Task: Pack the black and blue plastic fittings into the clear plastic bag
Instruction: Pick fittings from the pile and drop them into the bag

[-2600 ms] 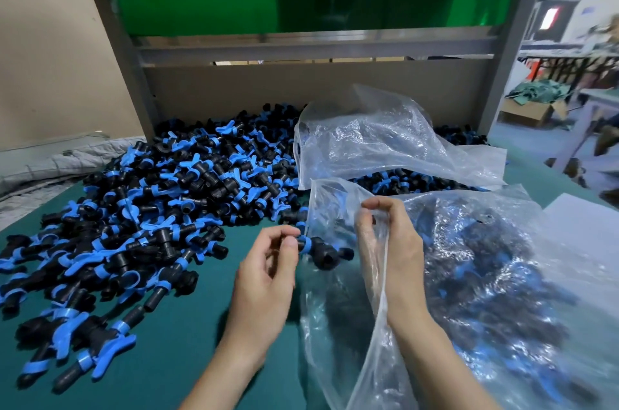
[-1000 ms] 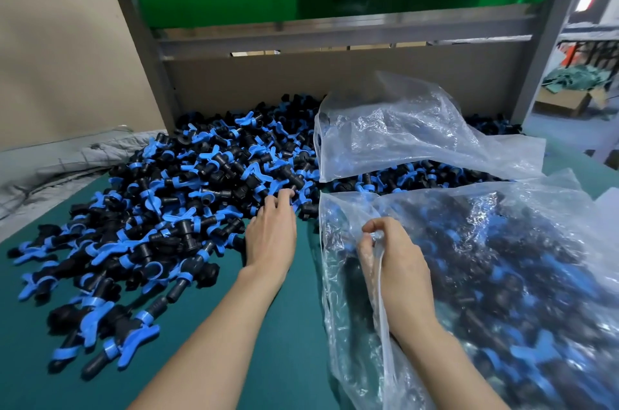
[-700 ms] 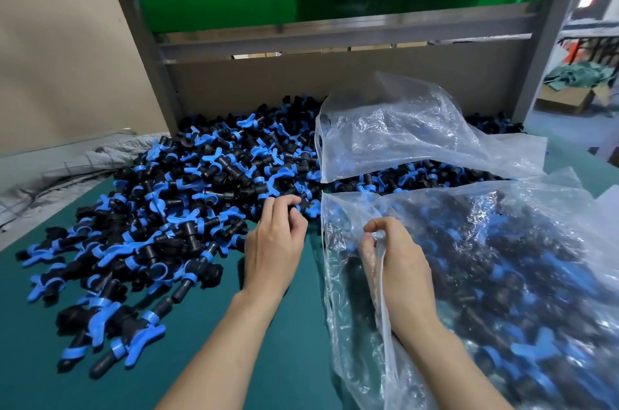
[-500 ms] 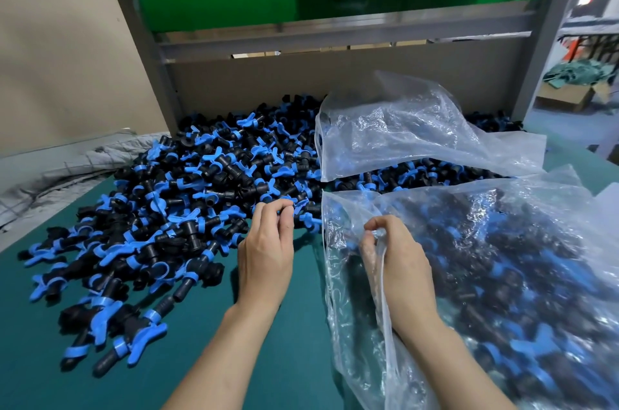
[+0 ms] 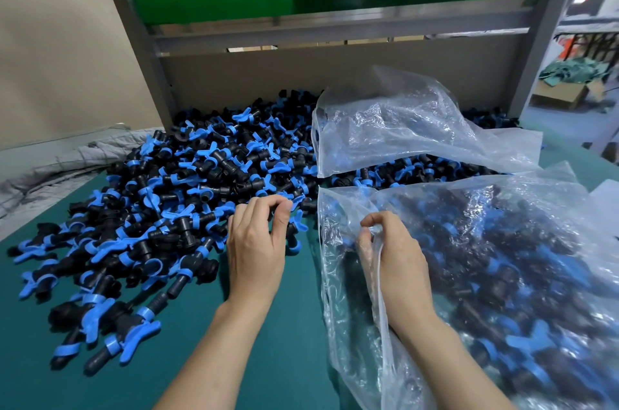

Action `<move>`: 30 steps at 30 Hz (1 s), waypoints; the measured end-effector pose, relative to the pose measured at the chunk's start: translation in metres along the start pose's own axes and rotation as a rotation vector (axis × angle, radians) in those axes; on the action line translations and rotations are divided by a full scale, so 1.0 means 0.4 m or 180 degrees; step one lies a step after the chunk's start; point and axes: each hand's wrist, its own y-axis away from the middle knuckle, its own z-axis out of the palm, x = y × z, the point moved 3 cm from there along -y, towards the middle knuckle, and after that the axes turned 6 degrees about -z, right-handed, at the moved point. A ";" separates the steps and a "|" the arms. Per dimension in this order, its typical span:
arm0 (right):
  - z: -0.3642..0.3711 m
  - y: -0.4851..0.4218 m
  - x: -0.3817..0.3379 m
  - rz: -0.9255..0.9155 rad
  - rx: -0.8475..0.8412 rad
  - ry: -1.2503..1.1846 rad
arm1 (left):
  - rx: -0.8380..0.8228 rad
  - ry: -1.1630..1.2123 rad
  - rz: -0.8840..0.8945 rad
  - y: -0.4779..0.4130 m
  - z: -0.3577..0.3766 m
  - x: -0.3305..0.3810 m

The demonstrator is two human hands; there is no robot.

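Fittings (image 5: pixel 187 195) lie heaped (black bodies, blue winged clips) beside bag (image 5: pixel 502 259).

No lettering, label, brand, number or sign can be read anywhere in view, neither on the black and blue fittings (image 5: pixel 207 171), nor on the clear plastic bag (image 5: pixel 509 228), nor on the grey frame (image 5: pixel 335 28) behind them.
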 end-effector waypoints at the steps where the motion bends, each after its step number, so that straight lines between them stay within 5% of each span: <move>1: 0.000 -0.001 -0.001 0.0006 0.0005 -0.0004 | -0.0088 0.0015 -0.0013 0.000 0.003 -0.004; 17: 0.001 -0.002 0.001 -0.0014 0.0007 -0.0016 | -0.0693 0.0381 -0.0688 -0.007 0.024 -0.053; 30: 0.001 -0.001 -0.002 0.0014 -0.0010 0.0032 | -0.1082 -0.0179 0.0061 0.027 -0.022 -0.030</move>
